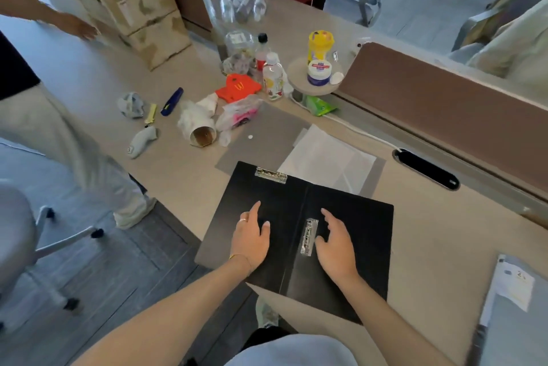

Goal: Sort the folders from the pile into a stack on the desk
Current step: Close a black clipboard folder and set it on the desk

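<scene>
A black folder (358, 226) lies spread open on the beige desk (430, 241), with one metal clip at its top left and another along its spine. My left hand (250, 239) rests flat on the folder's left half, fingers apart. On the right half, just beside the spine clip, my right hand (336, 244) lies with fingers spread. Behind the black folder lie a grey folder (261, 134) and a translucent white folder (329, 155), partly overlapped by it.
Clutter fills the desk's far left: bottles (272, 75), a paper cup (201, 131), an orange carton (237, 88), wrappers. A brown partition (444, 104) runs along the right. Papers (516, 282) sit at the near right. One person stands at the left, another behind the desk.
</scene>
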A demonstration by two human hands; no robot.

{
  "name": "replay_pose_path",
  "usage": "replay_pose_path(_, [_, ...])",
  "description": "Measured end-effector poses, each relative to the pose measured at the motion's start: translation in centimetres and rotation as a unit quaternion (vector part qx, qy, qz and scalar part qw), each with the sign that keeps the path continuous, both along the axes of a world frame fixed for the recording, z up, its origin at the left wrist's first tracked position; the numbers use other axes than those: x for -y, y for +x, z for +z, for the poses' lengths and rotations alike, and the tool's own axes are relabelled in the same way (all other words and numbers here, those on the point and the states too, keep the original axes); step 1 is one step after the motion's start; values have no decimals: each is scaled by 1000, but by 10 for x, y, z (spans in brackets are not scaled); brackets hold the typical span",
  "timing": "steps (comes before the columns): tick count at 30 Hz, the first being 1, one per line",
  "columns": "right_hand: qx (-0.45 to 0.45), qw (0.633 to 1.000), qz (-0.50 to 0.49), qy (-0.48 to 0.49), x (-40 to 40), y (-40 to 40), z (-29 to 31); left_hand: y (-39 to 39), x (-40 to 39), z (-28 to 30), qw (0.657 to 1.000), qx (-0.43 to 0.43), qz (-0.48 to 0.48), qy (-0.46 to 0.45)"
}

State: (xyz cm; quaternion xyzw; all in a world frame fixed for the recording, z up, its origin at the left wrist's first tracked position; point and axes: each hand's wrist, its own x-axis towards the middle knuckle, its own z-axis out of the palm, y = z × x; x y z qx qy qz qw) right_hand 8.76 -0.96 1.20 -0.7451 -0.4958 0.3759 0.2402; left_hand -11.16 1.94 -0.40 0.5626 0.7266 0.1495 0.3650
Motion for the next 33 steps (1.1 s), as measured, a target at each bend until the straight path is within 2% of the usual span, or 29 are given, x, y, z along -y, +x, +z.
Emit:
replay_pose_path(9, [35,992,75,-97,-26,-50,-30,-69,-27,-18,998,-38,2,-57])
replay_pose_path(13, [72,982,96,-144,-26,-58,-39,-83,-37,-32,994,-84,5,-69])
replay_pose_path(18, [94,974,120,-167,-23,-62,-44,-85,-43,-28,995,-52,31,-76])
replay_pose_path(25, [51,982,80,-162,-27,-62,-41,-82,-34,3,998,8,43,-54])
replay_pose_path(33, [-31,986,57,-154,-30,-52,-26,-70,-17,68,998,34,41,31])
